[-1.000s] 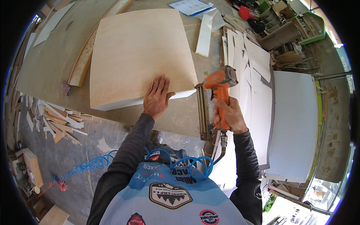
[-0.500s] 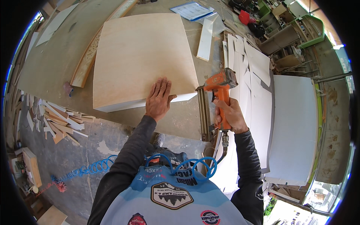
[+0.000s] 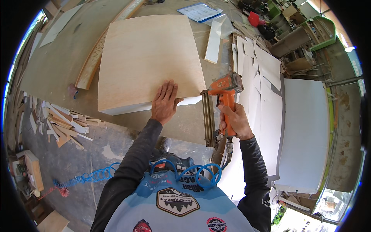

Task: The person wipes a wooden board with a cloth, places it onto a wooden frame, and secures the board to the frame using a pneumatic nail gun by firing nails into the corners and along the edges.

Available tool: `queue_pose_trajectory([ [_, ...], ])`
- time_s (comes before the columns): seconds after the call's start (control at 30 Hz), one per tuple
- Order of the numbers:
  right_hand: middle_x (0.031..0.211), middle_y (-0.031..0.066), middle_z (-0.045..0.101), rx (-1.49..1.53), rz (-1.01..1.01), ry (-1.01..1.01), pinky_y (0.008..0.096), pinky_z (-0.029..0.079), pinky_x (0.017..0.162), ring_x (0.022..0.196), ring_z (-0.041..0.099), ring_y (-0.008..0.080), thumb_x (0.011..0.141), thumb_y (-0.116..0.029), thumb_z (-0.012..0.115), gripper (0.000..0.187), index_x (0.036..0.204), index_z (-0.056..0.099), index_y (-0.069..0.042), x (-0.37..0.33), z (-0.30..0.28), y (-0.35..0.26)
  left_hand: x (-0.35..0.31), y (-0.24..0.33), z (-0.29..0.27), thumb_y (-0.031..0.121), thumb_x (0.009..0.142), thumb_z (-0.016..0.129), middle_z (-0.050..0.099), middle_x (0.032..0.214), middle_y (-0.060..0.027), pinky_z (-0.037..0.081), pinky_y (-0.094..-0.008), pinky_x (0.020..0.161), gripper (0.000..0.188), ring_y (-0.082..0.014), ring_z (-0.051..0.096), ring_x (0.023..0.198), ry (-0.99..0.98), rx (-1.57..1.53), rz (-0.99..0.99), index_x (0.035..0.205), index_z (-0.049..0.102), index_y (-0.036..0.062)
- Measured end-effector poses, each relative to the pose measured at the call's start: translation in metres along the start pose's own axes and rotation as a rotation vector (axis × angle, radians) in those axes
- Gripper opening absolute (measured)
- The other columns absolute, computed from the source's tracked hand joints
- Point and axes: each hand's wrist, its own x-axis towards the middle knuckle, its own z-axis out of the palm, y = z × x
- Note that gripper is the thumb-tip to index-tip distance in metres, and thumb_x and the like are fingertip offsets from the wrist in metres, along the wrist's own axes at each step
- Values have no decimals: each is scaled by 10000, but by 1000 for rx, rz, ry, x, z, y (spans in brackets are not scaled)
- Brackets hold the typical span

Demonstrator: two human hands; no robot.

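A box-like wooden panel piece [image 3: 150,58] with a pale plywood top and white sides rests on the workbench. My left hand [image 3: 165,102] lies flat on its near edge, fingers stretched out over the top and thumb apart. In my right hand [image 3: 236,120] is an orange pneumatic nail gun [image 3: 228,96], gripped round its handle. The gun's nose meets or nearly meets the near right corner of the box; its long magazine points down toward me. A hose fitting hangs from the handle's base, and a coiled blue air hose [image 3: 208,174] runs across my front.
A long wooden strip [image 3: 92,62] lies left of the box on the workbench [image 3: 50,73]. Beyond it sit a white strip [image 3: 212,42] and papers in a clear sleeve [image 3: 199,12]. White sheets [image 3: 303,131] are stacked at right. Offcuts [image 3: 63,123] are heaped on the floor at left.
The whole view has shifted slightly. My right hand and the nail gun sit a little further left relative to the box, closer against its corner. My left hand stays on the box.
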Motion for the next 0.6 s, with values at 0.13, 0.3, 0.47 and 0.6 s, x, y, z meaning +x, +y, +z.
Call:
queue_pose_trajectory([
  [0.13, 659, 49, 566, -3, 10, 24, 316, 508, 413, 465, 575, 133, 970, -170, 628, 201, 954, 555, 16, -4, 5, -7, 1, 3, 2, 394, 970, 614, 510, 1497, -133, 356, -473, 1150, 580, -322, 450, 1405, 2, -7, -1, 1427, 528, 48],
  [0.3, 667, 49, 558, -46, -13, 22, 314, 492, 422, 465, 562, 136, 968, -164, 626, 201, 979, 552, 22, 1, -1, -2, 2, 3, 2, 427, 998, 552, 496, 1502, -146, 340, -450, 1168, 587, -319, 419, 1427, -10, 26, 5, 1424, 524, 25],
  [0.47, 676, 48, 542, -23, -61, 43, 312, 468, 430, 456, 519, 129, 974, -173, 613, 217, 1035, 553, 26, -8, 18, 0, 1, -1, 1, 371, 976, 598, 509, 1479, -176, 341, -466, 1165, 567, -344, 439, 1408, 14, -57, -8, 1405, 530, 7],
  [0.6, 653, 53, 545, 23, -123, 26, 318, 484, 423, 437, 530, 141, 973, -162, 620, 192, 1024, 560, 13, -18, 32, 1, -1, 7, -10, 301, 992, 565, 498, 1471, -212, 281, -455, 1203, 499, -347, 405, 1427, -43, -182, 18, 1363, 549, -32],
])
